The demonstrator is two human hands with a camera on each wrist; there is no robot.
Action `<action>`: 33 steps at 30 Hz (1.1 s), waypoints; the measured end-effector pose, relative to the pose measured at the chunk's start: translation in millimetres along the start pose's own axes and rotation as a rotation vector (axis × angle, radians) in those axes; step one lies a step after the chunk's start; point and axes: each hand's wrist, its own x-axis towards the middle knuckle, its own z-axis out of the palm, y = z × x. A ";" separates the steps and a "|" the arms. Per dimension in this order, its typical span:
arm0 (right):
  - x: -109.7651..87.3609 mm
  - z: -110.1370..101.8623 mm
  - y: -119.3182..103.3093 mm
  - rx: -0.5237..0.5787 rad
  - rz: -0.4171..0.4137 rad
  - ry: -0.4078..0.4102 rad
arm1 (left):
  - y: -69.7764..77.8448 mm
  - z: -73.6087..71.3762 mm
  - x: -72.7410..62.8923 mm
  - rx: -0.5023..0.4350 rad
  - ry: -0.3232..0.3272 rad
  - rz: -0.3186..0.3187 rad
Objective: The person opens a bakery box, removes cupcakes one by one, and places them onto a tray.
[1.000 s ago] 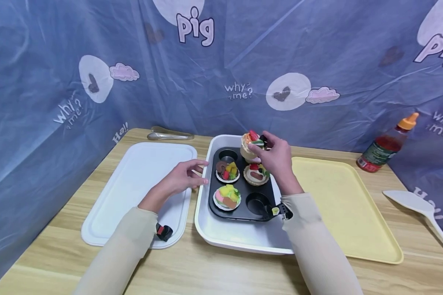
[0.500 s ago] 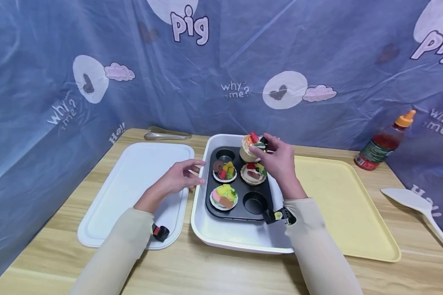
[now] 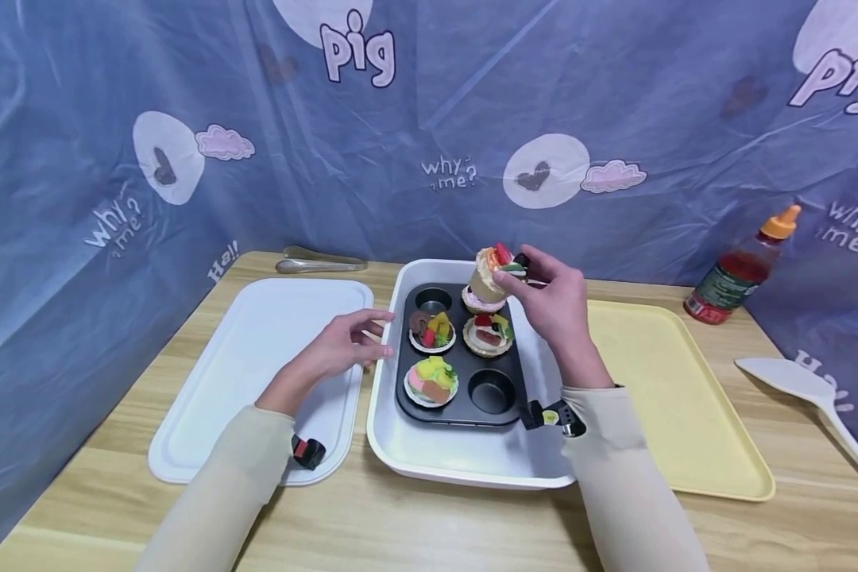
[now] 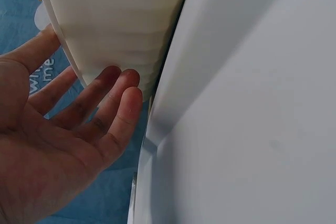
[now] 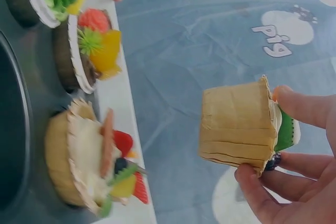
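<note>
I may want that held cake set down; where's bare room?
The yellow tray is bare between the right sleeve and the spoon; the white tray, left of the left hand. The pan is crowded: four tarts, plus the cake in the right hand above; only its near-right and far-left cups are free.

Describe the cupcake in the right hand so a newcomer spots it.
Find the white tub between the white tray and the yellow tray, with a black muffin pan inside. Over the pan's far right corner, the right hand holds the cupcake. Unlike the tarts seated in the pan, it is held aloft.
</note>
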 end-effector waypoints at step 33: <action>21.4 -103.7 36.1 -0.007 0.287 0.297 | -1.6 0.5 0.2 -0.005 -0.003 -0.001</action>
